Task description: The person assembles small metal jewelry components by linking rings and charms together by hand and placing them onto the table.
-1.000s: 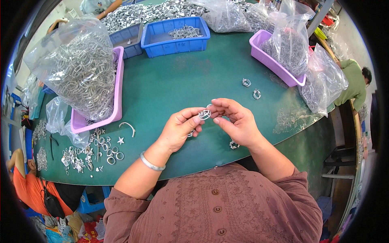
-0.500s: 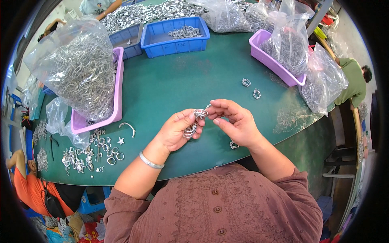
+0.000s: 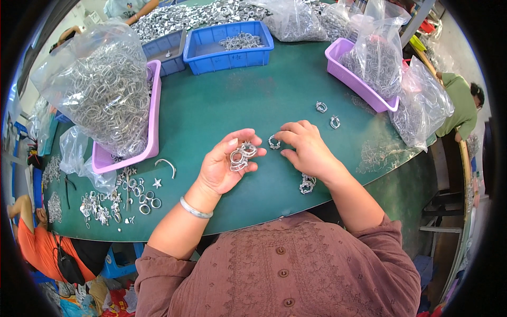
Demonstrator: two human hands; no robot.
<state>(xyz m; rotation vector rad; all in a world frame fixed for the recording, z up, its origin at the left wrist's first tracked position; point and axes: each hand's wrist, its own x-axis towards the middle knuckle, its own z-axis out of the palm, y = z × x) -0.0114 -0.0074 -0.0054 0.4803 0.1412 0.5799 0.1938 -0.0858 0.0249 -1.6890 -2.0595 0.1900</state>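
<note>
My left hand [image 3: 219,164] is turned palm up, its fingers curled around several silver metal rings [image 3: 240,157] that rest in the palm and against the fingers. My right hand [image 3: 306,148] hovers over the green table, thumb and forefinger apart. Just by its fingertips is another silver ring [image 3: 274,141]; whether they touch it I cannot tell. Partly hidden under my right wrist lies a small cluster of rings [image 3: 307,184]. Farther right sit a ring [image 3: 321,107] and a second, similar ring [image 3: 335,122].
At left, a purple basket [image 3: 154,116] holds a bulging clear bag [image 3: 100,90] of metal links. Loose rings and charms [image 3: 105,206] lie near it, with a star [image 3: 157,183]. Blue bin [image 3: 227,63] stands at the back, purple basket [image 3: 351,84] at right. Other people sit around.
My hands have moved apart. The left has opened somewhat, showing the rings in its palm; the right has turned downward. More of the cluster by my right wrist shows now.
</note>
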